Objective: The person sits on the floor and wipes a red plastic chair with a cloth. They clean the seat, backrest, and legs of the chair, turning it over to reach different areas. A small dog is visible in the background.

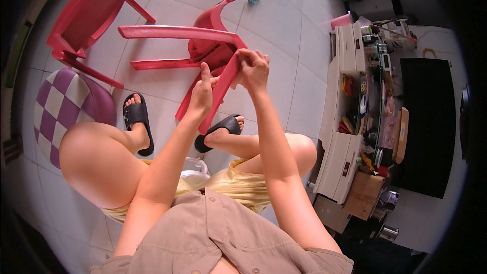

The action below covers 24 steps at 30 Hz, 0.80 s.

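A red plastic chair (179, 32) lies tipped over on the floor before me, its legs pointing left and toward me. My left hand (202, 94) is at the near leg, thumb raised along its left side and fingers partly hidden behind it, gripping it. My right hand (253, 71) holds the same leg higher up, near its corner, with fingers curled over the top. Whether anything small is between my right fingers, I cannot make out. My feet in black slides (137, 119) rest on either side below the chair.
A second red chair (89, 12) stands at upper left beside a purple-and-white checked seat (61, 106). A small teal object (253, 0) lies on the white tile floor (284, 20). A cluttered cabinet (350, 45) and black television (423, 127) line the right. Something white (193, 170) is between my legs.
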Tool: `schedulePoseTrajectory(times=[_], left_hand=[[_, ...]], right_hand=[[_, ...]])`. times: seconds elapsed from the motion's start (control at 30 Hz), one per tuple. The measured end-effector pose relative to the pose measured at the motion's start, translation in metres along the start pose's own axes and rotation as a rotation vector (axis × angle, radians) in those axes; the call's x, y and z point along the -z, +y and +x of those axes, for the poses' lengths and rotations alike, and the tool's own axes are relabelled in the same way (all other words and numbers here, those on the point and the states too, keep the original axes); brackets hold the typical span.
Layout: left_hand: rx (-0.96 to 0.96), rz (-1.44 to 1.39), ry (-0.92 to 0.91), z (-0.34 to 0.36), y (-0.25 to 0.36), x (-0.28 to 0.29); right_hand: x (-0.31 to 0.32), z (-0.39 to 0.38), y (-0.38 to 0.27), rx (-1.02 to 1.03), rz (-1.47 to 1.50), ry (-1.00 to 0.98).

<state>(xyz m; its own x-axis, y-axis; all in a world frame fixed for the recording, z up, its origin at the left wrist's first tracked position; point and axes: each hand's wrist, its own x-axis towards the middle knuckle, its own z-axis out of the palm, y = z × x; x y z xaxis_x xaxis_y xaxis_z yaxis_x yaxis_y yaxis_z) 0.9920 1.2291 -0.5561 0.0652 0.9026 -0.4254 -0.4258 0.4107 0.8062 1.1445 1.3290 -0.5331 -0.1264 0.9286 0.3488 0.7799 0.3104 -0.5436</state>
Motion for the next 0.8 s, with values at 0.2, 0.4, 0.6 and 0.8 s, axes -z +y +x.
schedulePoseTrajectory(times=[0.2, 0.4, 0.6, 0.8], left_hand=[[-0.074, 0.016, 0.072, 0.012, -0.012, 0.002], [0.073, -0.089, -0.030, 0.023, -0.024, 0.012], [-0.007, -0.008, 0.006, 0.009, -0.015, 0.008], [-0.048, 0.133, 0.123, 0.005, -0.016, 0.006]], right_hand=[[0.007, -0.062, -0.051, 0.132, 0.063, -0.032], [0.025, -0.112, -0.096, 0.110, 0.113, -0.139], [0.020, -0.104, -0.089, 0.045, 0.170, -0.096], [0.003, -0.054, -0.056, 0.014, 0.132, 0.021]])
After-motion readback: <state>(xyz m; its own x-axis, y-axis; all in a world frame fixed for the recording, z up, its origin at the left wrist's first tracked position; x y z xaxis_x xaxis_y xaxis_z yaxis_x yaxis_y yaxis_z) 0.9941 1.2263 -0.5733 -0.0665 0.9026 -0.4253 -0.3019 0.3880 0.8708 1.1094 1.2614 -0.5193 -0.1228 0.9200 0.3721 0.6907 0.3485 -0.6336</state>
